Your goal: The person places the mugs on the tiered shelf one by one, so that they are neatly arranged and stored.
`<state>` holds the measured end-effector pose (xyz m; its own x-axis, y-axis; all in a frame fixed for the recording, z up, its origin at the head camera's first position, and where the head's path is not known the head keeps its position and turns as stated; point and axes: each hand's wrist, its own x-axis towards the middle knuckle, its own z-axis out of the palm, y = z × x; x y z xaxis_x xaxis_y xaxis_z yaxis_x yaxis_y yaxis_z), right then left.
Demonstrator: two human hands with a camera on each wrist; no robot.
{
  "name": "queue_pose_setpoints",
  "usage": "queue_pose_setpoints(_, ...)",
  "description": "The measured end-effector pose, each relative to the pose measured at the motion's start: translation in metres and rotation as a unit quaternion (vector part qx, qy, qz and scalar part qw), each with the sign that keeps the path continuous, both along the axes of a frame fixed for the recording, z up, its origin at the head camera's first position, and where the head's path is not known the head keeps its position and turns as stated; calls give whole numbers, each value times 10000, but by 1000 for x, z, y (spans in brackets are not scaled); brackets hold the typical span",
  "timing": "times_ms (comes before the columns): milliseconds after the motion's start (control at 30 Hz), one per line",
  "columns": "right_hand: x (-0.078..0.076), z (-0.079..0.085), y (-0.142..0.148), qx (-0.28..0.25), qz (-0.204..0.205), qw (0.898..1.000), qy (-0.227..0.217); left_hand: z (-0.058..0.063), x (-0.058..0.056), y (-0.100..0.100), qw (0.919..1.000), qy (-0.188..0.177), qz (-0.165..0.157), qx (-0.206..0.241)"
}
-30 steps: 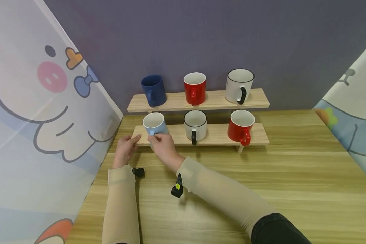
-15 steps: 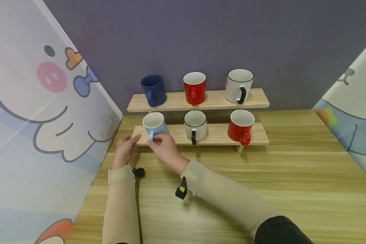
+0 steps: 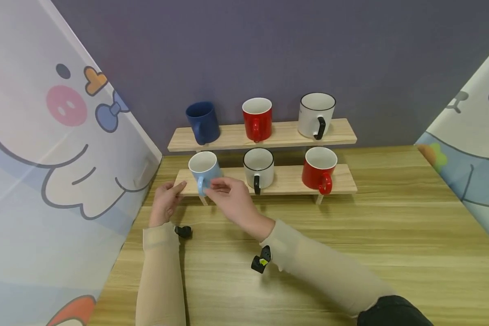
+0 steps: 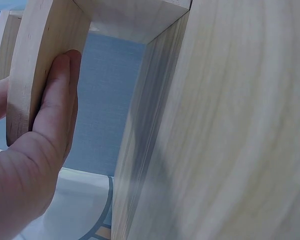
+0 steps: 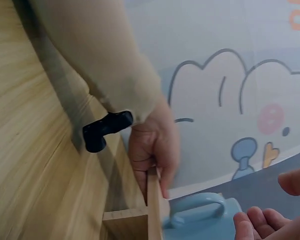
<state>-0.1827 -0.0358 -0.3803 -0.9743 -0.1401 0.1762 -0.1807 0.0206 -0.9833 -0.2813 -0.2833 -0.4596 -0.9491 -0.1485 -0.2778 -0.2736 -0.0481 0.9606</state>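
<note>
My left hand (image 3: 165, 203) grips the left end of the lower wooden shelf (image 3: 287, 177). In the left wrist view, its fingers (image 4: 55, 102) lie along the underside of the shelf board (image 4: 27, 75), and the thumb is on the other side. A light blue mug (image 3: 205, 171) stands upright at the left of that shelf, its handle facing me. Just right of the handle is my right hand (image 3: 241, 207), holding nothing. In the right wrist view its thumb and fingers (image 5: 257, 220) are spread apart, off the handle of the light blue mug (image 5: 202, 227).
A white mug with black handle (image 3: 259, 168) and a red mug (image 3: 315, 174) share the lower shelf. On the upper shelf (image 3: 232, 136) stand a dark blue mug (image 3: 205, 124), another red mug (image 3: 257, 122) and a larger white mug (image 3: 315, 118). A patterned panel (image 3: 65, 181) borders the left.
My right hand has let go of the light blue mug's handle and drawn away to the right. The left hand keeps its grip on the shelf.
</note>
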Motion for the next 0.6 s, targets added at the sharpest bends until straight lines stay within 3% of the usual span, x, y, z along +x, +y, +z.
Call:
queue_pose_setpoints(400, 18, 16, 59, -598, 394, 9971, 244, 0, 0, -1, 9999, -7, 69, 121)
queue_pose_setpoints(600, 24, 22, 96, -584, 432, 9968, 341, 13, 5, 3, 9996, -102, -33, 252)
